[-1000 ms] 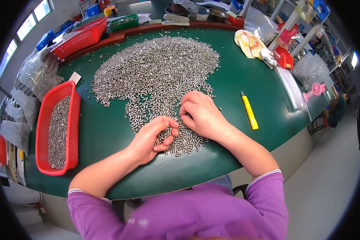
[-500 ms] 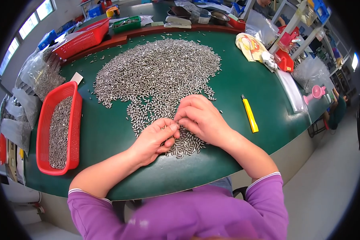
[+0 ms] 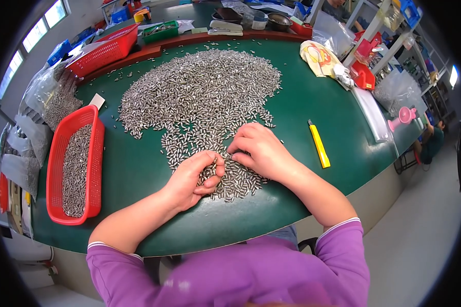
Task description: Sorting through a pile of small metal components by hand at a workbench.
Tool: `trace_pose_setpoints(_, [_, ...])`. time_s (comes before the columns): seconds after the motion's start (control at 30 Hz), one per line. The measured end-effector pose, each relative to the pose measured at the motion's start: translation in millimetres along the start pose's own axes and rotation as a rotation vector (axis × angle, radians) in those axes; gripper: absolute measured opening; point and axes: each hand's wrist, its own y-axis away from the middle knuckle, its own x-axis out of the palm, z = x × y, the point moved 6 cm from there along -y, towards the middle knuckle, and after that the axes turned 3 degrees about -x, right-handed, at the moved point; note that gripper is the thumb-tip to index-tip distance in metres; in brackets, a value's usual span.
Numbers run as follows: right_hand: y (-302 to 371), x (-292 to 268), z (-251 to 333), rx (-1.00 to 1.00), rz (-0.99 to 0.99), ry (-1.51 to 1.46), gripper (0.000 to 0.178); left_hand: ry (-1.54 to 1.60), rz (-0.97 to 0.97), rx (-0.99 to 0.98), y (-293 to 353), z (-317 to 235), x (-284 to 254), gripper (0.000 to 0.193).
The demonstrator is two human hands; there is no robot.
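Observation:
A wide heap of small silvery metal cylinders (image 3: 200,87) covers the middle of the green table, with a narrower spread of them reaching toward me. Over that near spread, my left hand (image 3: 192,179) is curled, and small metal pieces show in the hollow between its thumb and fingers. Close on its right, my right hand (image 3: 258,151) has thumb and fingertips pinched together, low over the pieces. Whatever sits between those fingertips is too small to make out. The two hands are slightly apart.
A red basket (image 3: 100,169) partly filled with metal pieces stands at left, beside plastic bags (image 3: 54,100). To the right lie a yellow utility knife (image 3: 319,146), a yellow cloth (image 3: 320,59) and clear plastic sheets (image 3: 371,117). Another red basket (image 3: 107,53) stands far left.
My hands have drawn apart from touching fingertips. The left has opened its curl a little, showing metal pieces; the right has moved slightly right.

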Motion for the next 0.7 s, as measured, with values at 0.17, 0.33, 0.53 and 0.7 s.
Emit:
trace_pose_setpoints(0.17, [-2, 4, 2, -0.024, -0.042, 0.046, 0.014, -0.059, -0.017, 0.021, 1, -1, 2, 0.014])
trace_pose_setpoints(0.33, [-9, -12, 14, -0.048, -0.138, -0.012, 0.016, -0.077, 0.002, 0.038, 1, 0, 3, 0.011])
trace_pose_setpoints(0.53, [-6, -8, 28, -0.151, -0.098, -0.308, 0.014, -0.123, 0.024, 0.011, 1, 5, 5, 0.016])
trace_pose_setpoints(0.7, [-5, -2, 18, -0.075, -0.044, -0.376, 0.022, -0.142, -0.002, 0.038, 2, 4, 6, 0.014])
